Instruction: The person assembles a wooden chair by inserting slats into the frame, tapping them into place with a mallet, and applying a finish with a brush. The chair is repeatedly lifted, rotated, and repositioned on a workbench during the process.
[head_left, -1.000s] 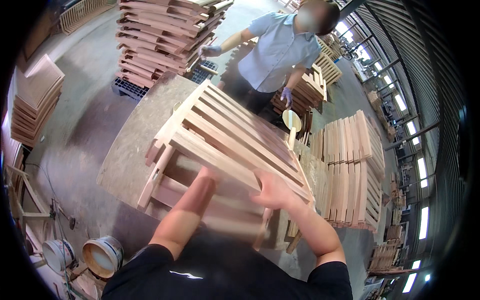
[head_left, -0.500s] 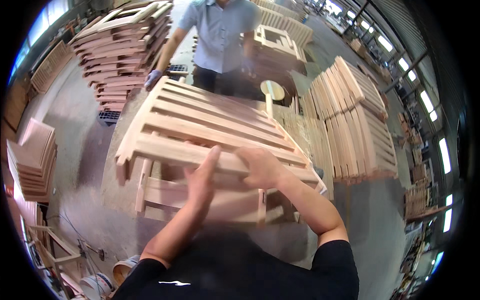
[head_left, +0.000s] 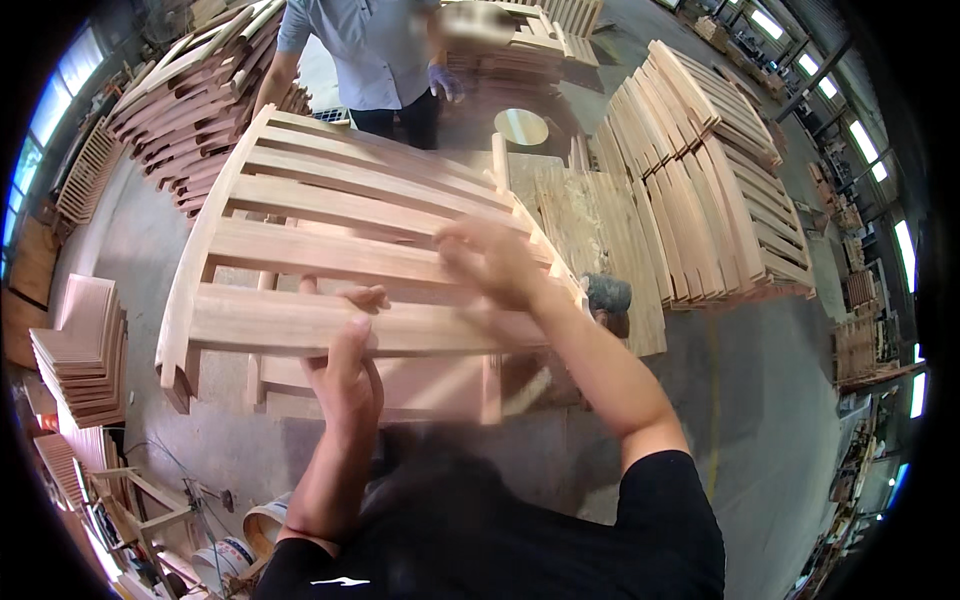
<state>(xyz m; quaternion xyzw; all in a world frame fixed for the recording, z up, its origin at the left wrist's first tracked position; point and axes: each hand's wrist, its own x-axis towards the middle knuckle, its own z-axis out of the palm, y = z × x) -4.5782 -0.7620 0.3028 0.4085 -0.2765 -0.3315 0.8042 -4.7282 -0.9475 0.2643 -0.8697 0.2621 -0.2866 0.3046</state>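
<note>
The fingers of the bare left hand (head_left: 345,390) are hooked through a gap and pinch the nearest slat, thumb on the near side and fingertips showing past its far edge. Those of the bare right hand (head_left: 490,265) are bent and blurred above the slats farther right; I cannot tell whether they press together or touch the wood.

The pinched slat belongs to a pale, unpainted wooden panel of parallel slats between side rails (head_left: 320,258), which lies in front of the person, its near-left corner jutting toward the lower left. Beneath its near edge shows a pinkish wooden frame with short square legs (head_left: 490,388), partly hidden by the panel.

Just beside the panel's right end sits a dark, blocky object, blurred at its edge (head_left: 607,293), on a worn, light-brown wooden work surface (head_left: 575,225). Beyond the far edge is a round, pale-yellow disc (head_left: 521,127).

Across from the person stands a co-worker in a light-blue short-sleeved shirt (head_left: 365,50), with a hand in a pale purple glove (head_left: 445,83) hanging at one side.

Farther out rise a tall stack of slatted pale-wood panels (head_left: 710,190) at right, a heap of reddish-brown wooden frames (head_left: 205,110) at upper left, and a pile of flat, pinkish boards (head_left: 82,345) at left.
</note>
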